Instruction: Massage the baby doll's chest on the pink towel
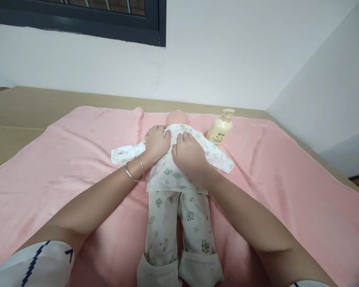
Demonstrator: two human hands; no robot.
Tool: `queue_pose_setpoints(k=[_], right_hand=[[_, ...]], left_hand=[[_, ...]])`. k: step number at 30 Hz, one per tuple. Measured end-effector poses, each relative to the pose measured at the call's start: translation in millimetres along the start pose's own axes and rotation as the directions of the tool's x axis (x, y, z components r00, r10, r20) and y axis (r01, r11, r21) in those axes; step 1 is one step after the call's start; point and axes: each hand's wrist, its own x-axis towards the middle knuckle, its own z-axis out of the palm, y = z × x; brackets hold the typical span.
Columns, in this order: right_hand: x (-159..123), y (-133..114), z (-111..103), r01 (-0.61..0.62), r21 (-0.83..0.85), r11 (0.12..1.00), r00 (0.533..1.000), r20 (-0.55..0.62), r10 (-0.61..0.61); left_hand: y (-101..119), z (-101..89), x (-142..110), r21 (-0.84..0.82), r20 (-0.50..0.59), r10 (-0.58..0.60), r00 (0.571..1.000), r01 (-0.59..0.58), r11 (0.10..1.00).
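A baby doll (pixel 179 169) in a white top and trousers with small animal prints lies stretched out on a pink blanket (pixel 101 215), its arms spread to the sides. Its rounded pink head (pixel 177 118) points away from me, and no face shows. My left hand (pixel 158 141) rests on the doll's upper left side by the shoulder, fingers extended and thumb apart. Against the upper right part of the torso lies my right hand (pixel 189 156), palm down with fingers stretched out. Both palms are hidden. The trouser legs (pixel 164 227) have thick turned-up cuffs.
A pale yellow pump bottle (pixel 219 129) stands on the blanket beyond the doll's right sleeve. The blanket covers a light brown table (pixel 26 107). Behind it rises a white wall (pixel 215 59) with a dark-framed window (pixel 155 24) at upper left.
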Motion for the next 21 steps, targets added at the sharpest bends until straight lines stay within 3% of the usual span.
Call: queue_pose_setpoints(k=[4,7,10,16,21], right_hand=[[27,28,1,-0.113,0.17,0.979,0.992,0.068,0.103],[40,45,-1,-0.172,0.221,0.96,0.982,0.111,0.151],[35,43,-7,-0.153,0.146,0.977,0.983,0.119,0.136],[11,18,-13,-0.052,-0.101,0.994,0.996,0.06,0.059],[21,30,-10,-0.103,0.037,0.994,0.993,0.069,0.1]], left_hand=[[9,4.3,-19,0.139,0.041,0.225,0.973,-0.229,0.964],[19,6.8,-34,0.145,0.078,0.294,0.952,-0.303,0.942],[22,2.6,-30,0.127,0.126,0.259,0.958,-0.274,0.953],[11,-10.7,1,0.033,0.227,0.067,0.972,-0.076,0.997],[18,-11.7,-13,0.199,0.177,0.152,0.972,-0.186,0.962]])
